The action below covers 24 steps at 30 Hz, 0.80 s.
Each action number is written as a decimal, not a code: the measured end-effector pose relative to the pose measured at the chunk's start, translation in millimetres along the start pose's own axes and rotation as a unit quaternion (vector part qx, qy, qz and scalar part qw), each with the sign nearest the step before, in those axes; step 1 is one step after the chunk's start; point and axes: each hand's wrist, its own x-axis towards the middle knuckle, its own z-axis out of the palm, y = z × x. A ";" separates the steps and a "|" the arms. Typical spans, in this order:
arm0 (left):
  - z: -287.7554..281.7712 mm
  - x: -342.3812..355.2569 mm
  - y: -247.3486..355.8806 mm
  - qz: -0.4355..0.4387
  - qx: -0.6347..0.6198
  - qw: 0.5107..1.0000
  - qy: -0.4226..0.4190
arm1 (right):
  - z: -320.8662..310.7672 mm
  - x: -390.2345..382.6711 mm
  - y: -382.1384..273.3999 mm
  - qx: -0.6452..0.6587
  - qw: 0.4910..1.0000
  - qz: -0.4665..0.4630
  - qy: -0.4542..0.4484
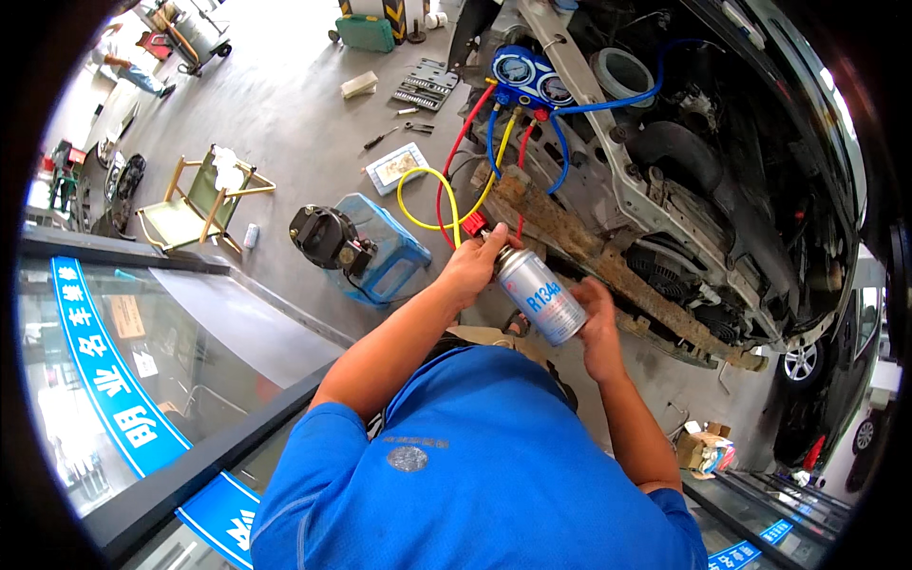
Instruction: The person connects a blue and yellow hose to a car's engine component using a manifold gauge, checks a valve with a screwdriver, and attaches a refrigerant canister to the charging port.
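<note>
A silver and white refrigerant can [540, 296] is held tilted before my chest, its neck toward the upper left. My left hand [468, 271] is closed around the can tap at the neck, where a red tap handle [474, 224] sticks out above the fingers. A yellow hose [415, 172] runs to this hand from a blue manifold gauge set [532, 78] on the car's front frame. My right hand [598, 332], slightly blurred, is closed against the side of the can near its base; the fingertips are partly hidden.
At right is the open engine bay [684, 161] with a rusty crossbeam [589, 252]. A vacuum pump [328, 237] stands beside a blue translucent container [385, 256]. A folding chair [204, 199], pliers [419, 127] and a socket set [427, 85] lie beyond. Glass panels flank me.
</note>
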 end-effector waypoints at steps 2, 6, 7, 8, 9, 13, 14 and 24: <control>5.3 -11.0 7.7 -0.009 -0.024 1.000 0.004 | 1.8 -3.4 -19.1 -0.377 0.874 -0.308 -0.004; 4.0 -4.1 -9.8 0.030 0.094 0.994 0.045 | 3.2 2.4 9.5 -0.359 0.908 -0.207 -0.063; 0.2 1.9 -12.6 -0.006 0.130 0.988 0.078 | 0.3 1.6 23.2 -0.176 0.979 -0.055 -0.090; -9.9 11.0 -26.2 -0.005 0.126 0.988 0.086 | 1.3 5.0 28.2 -0.063 0.990 0.037 -0.122; -0.6 0.3 -10.8 -0.040 0.164 0.982 0.085 | -1.9 4.0 33.2 0.059 0.981 0.126 -0.138; -17.8 15.9 -38.1 0.014 0.034 0.996 0.087 | 15.1 8.8 11.3 -0.125 0.972 0.098 -0.171; -23.1 24.0 -46.1 0.014 0.020 0.993 0.112 | 21.0 7.5 -8.2 -0.259 0.952 -0.028 -0.163; 12.1 -1.3 1.1 -0.009 -0.139 0.990 0.028 | 19.9 8.8 20.9 -0.105 0.978 -0.068 -0.166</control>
